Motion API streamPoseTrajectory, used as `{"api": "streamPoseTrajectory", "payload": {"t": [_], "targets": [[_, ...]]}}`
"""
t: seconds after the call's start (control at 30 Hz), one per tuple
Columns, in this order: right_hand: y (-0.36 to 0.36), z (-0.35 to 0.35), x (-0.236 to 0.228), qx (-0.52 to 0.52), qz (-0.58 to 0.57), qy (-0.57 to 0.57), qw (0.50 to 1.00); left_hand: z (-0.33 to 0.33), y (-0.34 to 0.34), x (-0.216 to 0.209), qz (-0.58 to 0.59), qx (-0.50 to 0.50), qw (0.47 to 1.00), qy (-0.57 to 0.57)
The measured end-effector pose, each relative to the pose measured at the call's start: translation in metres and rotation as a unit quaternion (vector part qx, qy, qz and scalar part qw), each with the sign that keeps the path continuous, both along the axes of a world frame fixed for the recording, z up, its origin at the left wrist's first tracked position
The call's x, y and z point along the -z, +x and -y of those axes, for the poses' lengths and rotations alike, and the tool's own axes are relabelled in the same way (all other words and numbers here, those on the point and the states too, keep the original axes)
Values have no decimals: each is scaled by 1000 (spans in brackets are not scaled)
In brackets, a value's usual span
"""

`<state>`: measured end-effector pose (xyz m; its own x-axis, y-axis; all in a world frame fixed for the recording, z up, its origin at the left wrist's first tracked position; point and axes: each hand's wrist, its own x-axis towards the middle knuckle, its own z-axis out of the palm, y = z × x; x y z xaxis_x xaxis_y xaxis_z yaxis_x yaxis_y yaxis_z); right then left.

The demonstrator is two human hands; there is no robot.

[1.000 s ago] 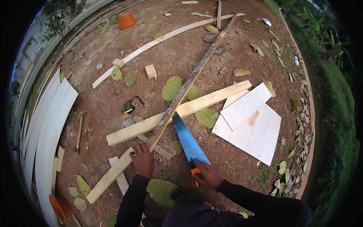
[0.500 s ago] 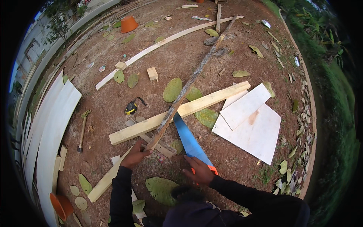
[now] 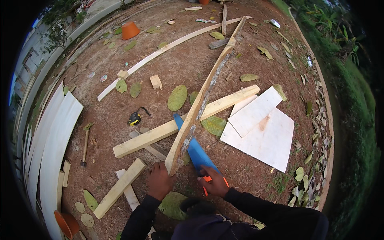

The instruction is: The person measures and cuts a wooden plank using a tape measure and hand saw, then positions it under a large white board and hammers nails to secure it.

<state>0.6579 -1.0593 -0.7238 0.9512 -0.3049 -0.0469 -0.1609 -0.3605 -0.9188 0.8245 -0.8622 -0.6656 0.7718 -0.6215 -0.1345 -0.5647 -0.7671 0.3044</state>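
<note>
Your left hand holds the near end of the bark-edged plank, which crosses over the squared beam. Your right hand is wrapped around the orange handle of the saw; its blue blade passes beneath the plank, the tip showing past the left edge. Farther left, 1 tape measure and 1 hammer lie on the ground.

Left-hand grip round near end of long rough-edged plank. Right-hand grip round handle of orange-handled blue saw; blade passes beneath plank, tip showing on left side. Plank crosses above pale beam. Tape measure, hammer on soil at left; white boards at right.
</note>
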Motion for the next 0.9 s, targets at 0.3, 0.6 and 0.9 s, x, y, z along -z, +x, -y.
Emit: {"api": "streamPoseTrajectory", "payload": {"t": [0.3, 0.6, 0.9], "targets": [[53, 8, -12, 253, -15, 468, 847, -28, -73, -24, -101, 43, 993, 50], [102, 1, 15, 214, -18, 551, 806, -152, -103, -54, -121, 76, 986, 85], [127, -38, -6, 161, -58, 604, 778, -202, -100, -64, -59, 28, 994, 93]]}}
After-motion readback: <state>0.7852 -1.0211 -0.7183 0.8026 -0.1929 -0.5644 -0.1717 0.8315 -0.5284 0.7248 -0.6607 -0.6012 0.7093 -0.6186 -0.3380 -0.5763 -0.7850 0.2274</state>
